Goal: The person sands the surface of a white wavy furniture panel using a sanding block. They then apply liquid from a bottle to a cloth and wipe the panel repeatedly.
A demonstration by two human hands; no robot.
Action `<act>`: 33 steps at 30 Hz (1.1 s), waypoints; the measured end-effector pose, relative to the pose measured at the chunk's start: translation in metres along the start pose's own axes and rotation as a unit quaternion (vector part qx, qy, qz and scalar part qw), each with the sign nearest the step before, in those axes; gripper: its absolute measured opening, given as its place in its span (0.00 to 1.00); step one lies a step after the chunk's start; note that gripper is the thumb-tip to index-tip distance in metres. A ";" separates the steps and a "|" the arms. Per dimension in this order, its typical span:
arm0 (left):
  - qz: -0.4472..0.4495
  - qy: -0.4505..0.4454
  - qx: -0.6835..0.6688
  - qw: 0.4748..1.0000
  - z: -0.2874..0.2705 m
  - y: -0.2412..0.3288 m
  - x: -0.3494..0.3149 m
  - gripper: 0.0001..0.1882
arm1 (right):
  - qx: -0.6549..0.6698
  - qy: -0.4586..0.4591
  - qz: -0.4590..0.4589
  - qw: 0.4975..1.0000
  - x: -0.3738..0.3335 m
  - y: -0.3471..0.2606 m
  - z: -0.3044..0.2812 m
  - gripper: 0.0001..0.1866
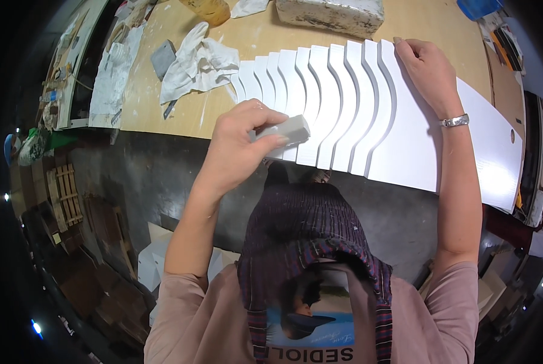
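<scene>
My left hand [242,141] grips a grey sanding block [290,130] between thumb and fingers. The block lies against the near part of a row of white curved panels [325,91], which overlap like steps from left to right. At the right end a wide white panel [412,142] with an S-shaped left edge lies uppermost. My right hand [428,70] bends its fingers over the far edge of that panel, and my forearm crosses the board. The sanding block's underside is hidden.
A crumpled white cloth [203,64] and a grey block [163,59] lie on the wooden table [144,103] to the left. A paint-stained whitish block [332,13] and a yellow-brown container [206,9] stand at the back. Wooden pallets [66,193] are on the floor at left.
</scene>
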State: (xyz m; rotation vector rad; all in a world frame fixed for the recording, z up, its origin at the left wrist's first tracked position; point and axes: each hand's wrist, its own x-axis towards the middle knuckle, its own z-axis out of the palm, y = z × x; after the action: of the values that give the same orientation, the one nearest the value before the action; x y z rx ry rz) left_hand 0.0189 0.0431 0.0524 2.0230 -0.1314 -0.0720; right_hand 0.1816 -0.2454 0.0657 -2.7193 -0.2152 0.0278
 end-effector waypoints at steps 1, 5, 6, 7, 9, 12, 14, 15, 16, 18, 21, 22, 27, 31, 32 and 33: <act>0.029 0.005 0.010 1.000 0.002 -0.002 0.000 0.12 | -0.001 0.000 0.000 1.000 0.000 0.000 0.000 0.27; -0.006 -0.062 0.073 0.995 -0.007 0.003 -0.015 0.13 | 0.003 0.020 0.001 1.000 -0.001 0.003 0.002 0.26; -0.033 -0.043 0.039 0.998 -0.007 0.001 -0.021 0.12 | 0.008 0.024 0.001 1.000 -0.002 0.001 0.003 0.26; -0.059 -0.024 0.006 0.998 -0.007 -0.001 -0.024 0.12 | 0.008 0.024 0.001 1.000 -0.002 0.001 0.002 0.26; -0.111 0.003 -0.103 0.988 0.001 -0.004 -0.022 0.12 | 0.002 -0.002 0.015 1.000 0.001 -0.001 -0.003 0.26; -0.201 0.038 -0.347 0.916 0.014 -0.012 -0.029 0.13 | 0.017 0.016 -0.013 1.000 0.001 0.001 0.007 0.26; -0.246 0.007 -0.534 0.809 0.014 -0.032 -0.038 0.16 | 0.015 0.004 0.001 1.000 0.001 -0.001 0.002 0.26; -0.246 0.006 -0.532 0.810 0.013 -0.033 -0.040 0.16 | 0.006 -0.013 0.019 1.000 0.000 0.000 -0.001 0.26; -0.256 -0.005 -0.558 0.789 0.012 -0.032 -0.043 0.18 | 0.010 -0.020 0.021 1.000 0.000 0.000 -0.003 0.26; -0.254 -0.007 -0.594 0.763 0.011 -0.029 -0.049 0.25 | 0.011 -0.014 0.019 1.000 -0.001 -0.002 -0.002 0.27; -0.234 0.011 -0.581 0.779 0.002 -0.028 -0.050 0.25 | 0.010 -0.009 0.018 1.000 -0.001 0.000 -0.001 0.27; -0.227 0.028 -0.583 0.779 0.001 -0.025 -0.051 0.25 | 0.012 -0.009 0.019 1.000 -0.001 0.000 0.000 0.27; -0.220 0.026 -0.563 0.796 -0.007 -0.027 -0.054 0.25 | 0.007 -0.002 0.007 1.000 0.000 0.001 0.000 0.27; -0.178 0.030 -0.281 0.943 0.007 -0.015 -0.046 0.22 | 0.010 0.020 -0.013 1.000 0.000 0.004 0.004 0.27; -0.144 0.045 -0.160 0.976 0.011 -0.012 -0.043 0.21 | 0.009 0.019 -0.012 1.000 0.000 0.004 0.003 0.27; -0.144 0.044 -0.161 0.975 0.014 -0.010 -0.039 0.21 | 0.004 0.012 -0.010 1.000 0.000 0.003 0.002 0.27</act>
State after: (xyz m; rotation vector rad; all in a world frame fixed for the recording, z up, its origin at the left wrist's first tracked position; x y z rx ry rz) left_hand -0.0211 0.0403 0.0372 1.7048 0.2196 -0.1758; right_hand 0.1821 -0.2473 0.0630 -2.7086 -0.2336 -0.0100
